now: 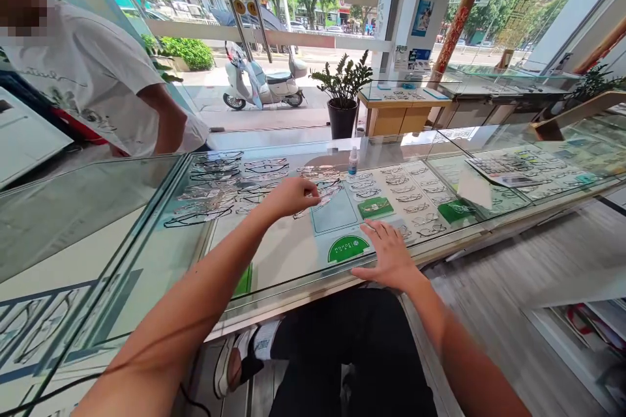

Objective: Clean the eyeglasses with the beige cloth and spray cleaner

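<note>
My left hand (292,195) reaches out over the glass counter (274,260), its fingers closed in a pinch at a pair of eyeglasses (331,191). Part of that frame is hidden behind the fingers. To the left of this hand, several rows of eyeglasses (198,215) lie on the glass top. My right hand (388,254) is spread with the palm down at the counter's near edge, holding nothing. Close to its fingertips is a green card (375,208), and a green semicircular sign (348,248) shows to its left.
A small spray bottle (353,161) stands on the counter beyond my hands. Farther right are a calculator (503,172) and a white paper (474,189). More eyeglasses (408,189) show through the glass. A person in a white shirt (98,71) is at the left.
</note>
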`<action>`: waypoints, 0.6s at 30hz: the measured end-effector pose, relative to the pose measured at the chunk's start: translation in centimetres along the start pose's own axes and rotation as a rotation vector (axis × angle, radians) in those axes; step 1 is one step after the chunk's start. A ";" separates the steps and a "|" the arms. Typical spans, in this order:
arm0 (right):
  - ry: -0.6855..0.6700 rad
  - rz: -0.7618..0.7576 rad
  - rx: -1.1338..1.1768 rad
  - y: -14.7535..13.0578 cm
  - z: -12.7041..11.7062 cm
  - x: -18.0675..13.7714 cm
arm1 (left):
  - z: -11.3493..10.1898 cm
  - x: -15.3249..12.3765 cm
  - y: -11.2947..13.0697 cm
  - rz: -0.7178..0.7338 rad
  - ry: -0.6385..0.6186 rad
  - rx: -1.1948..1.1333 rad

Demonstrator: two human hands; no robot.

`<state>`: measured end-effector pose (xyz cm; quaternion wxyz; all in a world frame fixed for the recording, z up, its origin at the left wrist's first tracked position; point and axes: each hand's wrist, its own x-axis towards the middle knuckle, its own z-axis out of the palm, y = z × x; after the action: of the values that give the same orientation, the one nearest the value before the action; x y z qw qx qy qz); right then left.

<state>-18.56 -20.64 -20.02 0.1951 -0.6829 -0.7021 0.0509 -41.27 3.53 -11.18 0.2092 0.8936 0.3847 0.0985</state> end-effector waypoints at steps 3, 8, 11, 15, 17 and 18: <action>-0.104 -0.020 0.280 -2.1 -3.6 2.8 | -1.0 -1.3 -2.0 0.037 0.189 -0.483; 0.043 -0.118 0.554 -7.7 -4.2 13.6 | -1.0 -2.4 -4.2 -0.020 0.430 -0.985; 0.086 -0.168 0.606 -9.8 -1.9 19.6 | -0.4 -2.4 -5.0 -0.025 0.468 -1.074; 0.115 -0.265 0.734 -9.8 0.7 22.7 | 0.4 -2.1 -5.6 0.003 0.495 -1.036; 0.093 -0.244 0.868 -9.3 1.6 22.6 | 0.7 -2.2 -5.7 0.031 0.495 -0.996; 0.072 -0.219 0.935 -9.1 1.9 22.4 | 0.7 -2.3 -5.6 0.046 0.482 -0.987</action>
<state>-27.57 1.04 -14.09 0.5096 -0.4456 -0.6645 0.3165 -46.22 5.07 -14.40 0.5070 0.6499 0.3101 0.4737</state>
